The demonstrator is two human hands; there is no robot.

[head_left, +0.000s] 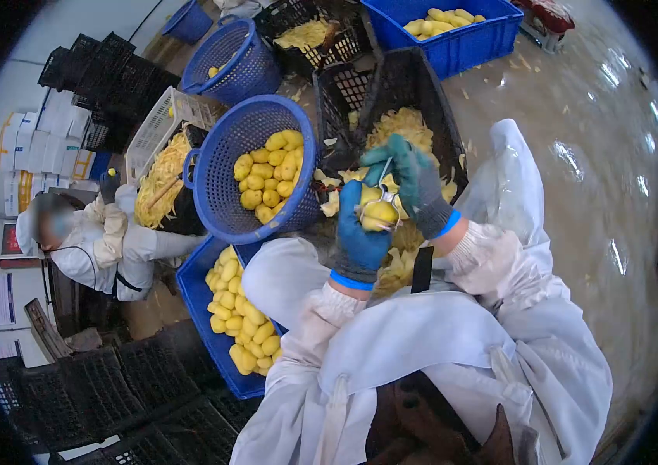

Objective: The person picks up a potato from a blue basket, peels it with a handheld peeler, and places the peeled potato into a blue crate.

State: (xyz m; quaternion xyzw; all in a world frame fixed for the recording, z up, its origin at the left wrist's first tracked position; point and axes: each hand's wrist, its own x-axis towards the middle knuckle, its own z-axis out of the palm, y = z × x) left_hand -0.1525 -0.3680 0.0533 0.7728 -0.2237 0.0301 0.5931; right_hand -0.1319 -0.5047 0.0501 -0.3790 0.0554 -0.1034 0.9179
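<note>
In front of my knees, my left hand (pixel 361 239), in a blue glove, is closed around a potato (pixel 380 217). Its surface is yellow, partly pale. My right hand (pixel 420 186), in a green-blue glove, grips a peeler (pixel 385 186) whose metal head lies against the potato. Below both hands, long peelings (pixel 403 128) fill part of a black crate (pixel 422 74) standing between my legs. Left of my hands, a round blue basket (pixel 213 155) holds many unpeeled-looking yellow potatoes (pixel 271 170). A blue bin (pixel 197 294) beside my left leg contains smooth, pale yellow potatoes (pixel 240 310).
Another person (pixel 104 240) in white sits at the left, near a heap of peelings (pixel 162 186). Another blue basket (pixel 244 62), a black crate of peelings (pixel 306 35) and a blue bin (pixel 453 58) stand ahead. Stacked black crates (pixel 120 387) line the lower left. The floor (pixel 577 155) looks wet.
</note>
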